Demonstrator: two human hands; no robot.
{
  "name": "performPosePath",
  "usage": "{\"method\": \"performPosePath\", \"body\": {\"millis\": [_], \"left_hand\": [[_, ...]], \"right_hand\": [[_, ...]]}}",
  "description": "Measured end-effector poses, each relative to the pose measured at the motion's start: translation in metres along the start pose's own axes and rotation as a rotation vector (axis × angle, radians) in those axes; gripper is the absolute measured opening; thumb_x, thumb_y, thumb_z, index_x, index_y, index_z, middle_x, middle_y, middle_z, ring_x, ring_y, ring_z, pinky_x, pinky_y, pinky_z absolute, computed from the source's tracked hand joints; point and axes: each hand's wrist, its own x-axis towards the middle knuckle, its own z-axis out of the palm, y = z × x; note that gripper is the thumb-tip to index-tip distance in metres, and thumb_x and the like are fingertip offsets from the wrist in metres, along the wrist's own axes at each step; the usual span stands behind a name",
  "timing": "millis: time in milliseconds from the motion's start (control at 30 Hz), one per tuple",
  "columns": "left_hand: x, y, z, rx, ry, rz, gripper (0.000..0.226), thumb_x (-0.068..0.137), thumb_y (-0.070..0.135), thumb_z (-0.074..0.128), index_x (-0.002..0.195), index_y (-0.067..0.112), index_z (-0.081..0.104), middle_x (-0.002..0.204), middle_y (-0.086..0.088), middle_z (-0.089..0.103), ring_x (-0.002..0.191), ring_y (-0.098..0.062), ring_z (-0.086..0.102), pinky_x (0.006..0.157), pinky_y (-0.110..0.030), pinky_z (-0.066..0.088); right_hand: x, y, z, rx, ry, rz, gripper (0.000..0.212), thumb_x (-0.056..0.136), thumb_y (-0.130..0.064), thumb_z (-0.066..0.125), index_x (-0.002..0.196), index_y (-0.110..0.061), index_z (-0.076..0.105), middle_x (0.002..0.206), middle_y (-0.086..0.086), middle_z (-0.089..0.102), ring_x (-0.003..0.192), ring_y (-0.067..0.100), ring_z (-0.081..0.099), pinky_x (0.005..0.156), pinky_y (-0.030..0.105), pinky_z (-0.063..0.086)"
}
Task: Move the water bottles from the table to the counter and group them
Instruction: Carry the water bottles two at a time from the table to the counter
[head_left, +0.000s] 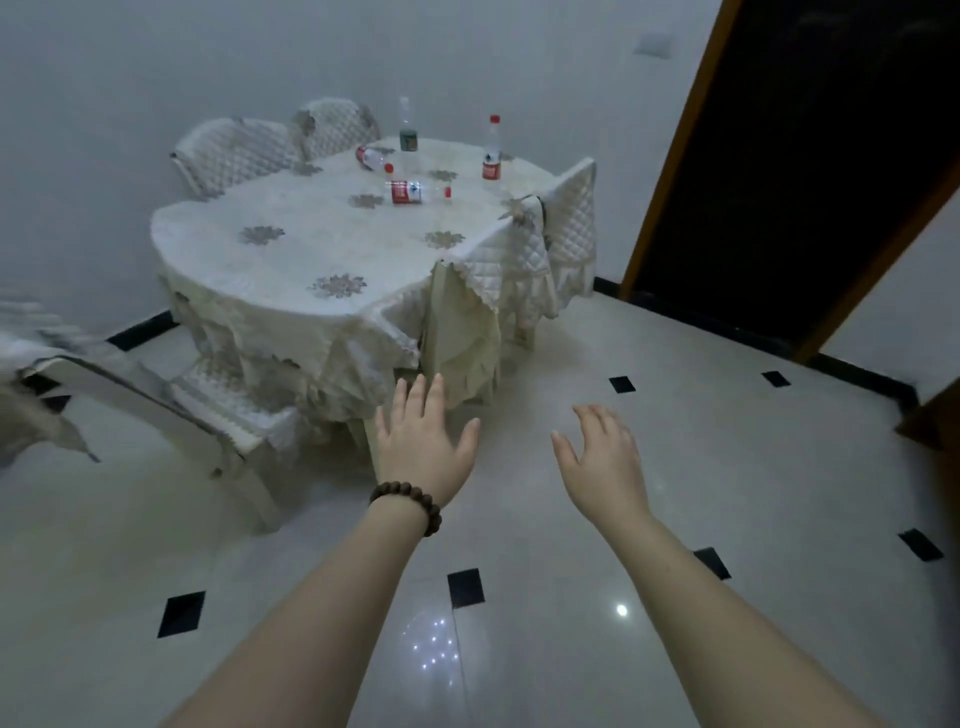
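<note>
A pale tiled floor (675, 467) with small black diamond insets fills the lower half of the view. On it, near the far wall, stands a round table (291, 260) under a white cloth with grey flower motifs. Quilted chairs surround it: two at the back (244, 150), one at the right (569, 218), and one at the lower left (208, 415). A dark doorway (805, 156) with a wooden frame opens at the right.

Both forearms reach out over the floor, well short of the table. The left hand (421, 441) is flat, palm down, fingers spread and empty, with a beaded bracelet (410, 501) on the wrist. The right hand (602, 457) is also loose, fingers slightly curled, holding nothing.

All four bottles sit on the far part of the tabletop. The green-label bottle (407, 127) stands upright at the back, long axis vertical. The red-cap bottle (492, 150) stands upright to its right, well apart. The near lying bottle (415, 192) is on its side, long axis running left to right, cap pointing right. The far lying bottle (373, 158) is also on its side just behind it, lying diagonally, its cap pointing toward the near right.
</note>
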Motion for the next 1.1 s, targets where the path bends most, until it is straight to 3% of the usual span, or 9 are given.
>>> {"method": "performPosePath", "body": {"millis": [367,867,1100], "left_hand": [[0.152,-0.023,0.013,-0.007,0.065,-0.164,0.07,0.092,0.053,0.039,0.15,0.021,0.016,0.158,0.0,0.017,0.146,-0.016,0.004,0.118,-0.042,0.005],[0.5,-0.084,0.024,-0.019,0.114,-0.178,0.068,0.094,0.049,0.037,0.15,0.018,0.015,0.158,-0.003,0.017,0.146,-0.019,0.003,0.118,-0.045,0.005],[0.62,-0.077,0.041,-0.023,0.1,-0.135,0.067,0.094,0.046,0.04,0.15,0.018,0.016,0.157,-0.004,0.017,0.146,-0.019,0.004,0.118,-0.044,0.006]], "right_hand": [[0.184,-0.035,0.04,0.019,-0.091,-0.128,0.054,0.096,-0.041,0.046,0.142,-0.012,0.04,0.152,0.008,0.034,0.145,0.024,0.019,0.118,0.042,0.018],[0.528,-0.124,0.112,-0.012,-0.08,-0.206,0.054,0.097,-0.041,0.043,0.142,-0.012,0.038,0.152,0.008,0.033,0.144,0.025,0.021,0.118,0.042,0.019],[0.639,-0.117,0.129,-0.006,-0.075,-0.138,0.053,0.097,-0.042,0.043,0.141,-0.014,0.04,0.153,0.009,0.031,0.144,0.026,0.019,0.118,0.044,0.019]]}}
